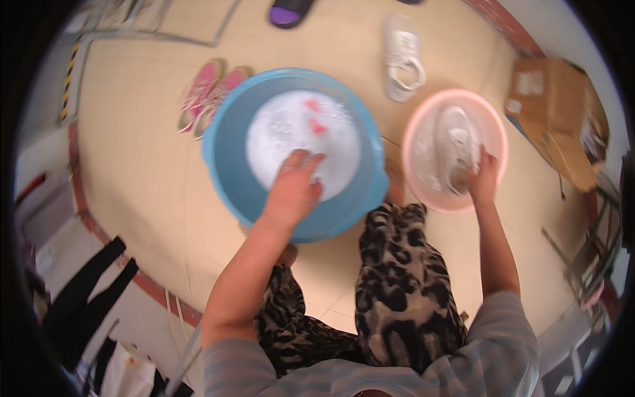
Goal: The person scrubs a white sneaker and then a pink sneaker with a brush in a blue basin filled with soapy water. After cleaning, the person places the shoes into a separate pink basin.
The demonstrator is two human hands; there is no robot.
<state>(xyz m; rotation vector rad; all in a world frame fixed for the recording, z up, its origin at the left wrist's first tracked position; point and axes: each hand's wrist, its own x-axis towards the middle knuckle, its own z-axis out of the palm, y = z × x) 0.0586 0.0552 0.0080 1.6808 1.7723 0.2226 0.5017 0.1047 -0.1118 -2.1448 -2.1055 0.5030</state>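
My left hand (293,186) hangs over a large blue plastic basin (225,164) holding water topped with white foam (278,124). Its fingers are apart, with nothing seen in them, and blur hides whether the tips touch the suds. Two reddish patches (317,127) show in the foam; what they are cannot be made out. On the right, a smaller pink plastic basin (414,191) contains water and a white lace-up shoe (454,136), toe pointing away from me. My right hand (483,176) grips that shoe by the side of its opening near the heel.
Another white shoe (403,57) lies on the tiled floor beyond the basins. Pink lace-up shoes (206,92) stand left of the blue basin. A dark slipper (290,12) is at the far edge. A torn cardboard box (550,104) and a green metal frame (583,248) are at right.
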